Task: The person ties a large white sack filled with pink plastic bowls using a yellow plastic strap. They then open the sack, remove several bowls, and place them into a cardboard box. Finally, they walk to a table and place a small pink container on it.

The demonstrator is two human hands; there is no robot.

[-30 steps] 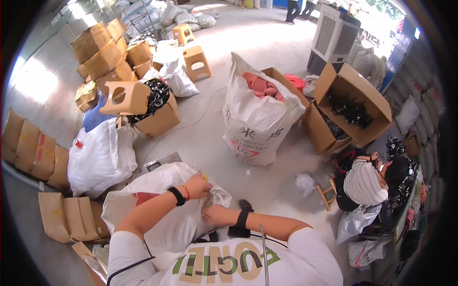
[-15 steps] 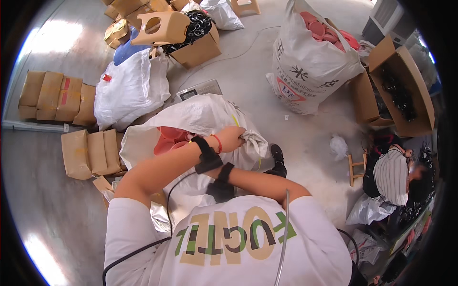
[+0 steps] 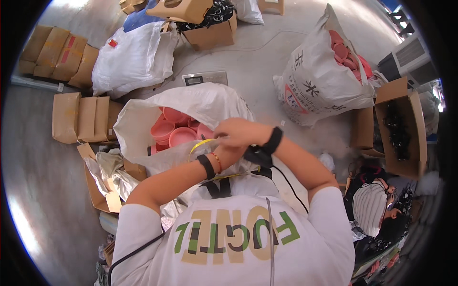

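Observation:
In front of me stands a white woven sack (image 3: 210,97), its mouth gaping toward the left, with pink round plastic dishes (image 3: 182,137) heaped inside. My right hand (image 3: 241,132) is closed at the right end of the mouth, fingers curled on the sack's edge. Just below it my left hand (image 3: 230,156) is closed on the same gathered edge; its fingers are partly hidden by the right hand. A yellow strip (image 3: 197,148) curves along the near rim beside both hands. Black bands circle both wrists.
A second sack (image 3: 310,76) of pink dishes stands at the far right, near a carton (image 3: 416,138) of black parts. Cartons (image 3: 67,117) and a stuffed white bag (image 3: 133,62) lie left. A scale (image 3: 205,77) is behind my sack. A person in stripes (image 3: 370,207) sits right.
My right hand has come up over the left, and my crossed forearms have parted. My left hand has moved nearer to me. The sack's mouth now gapes wider, showing more pink dishes.

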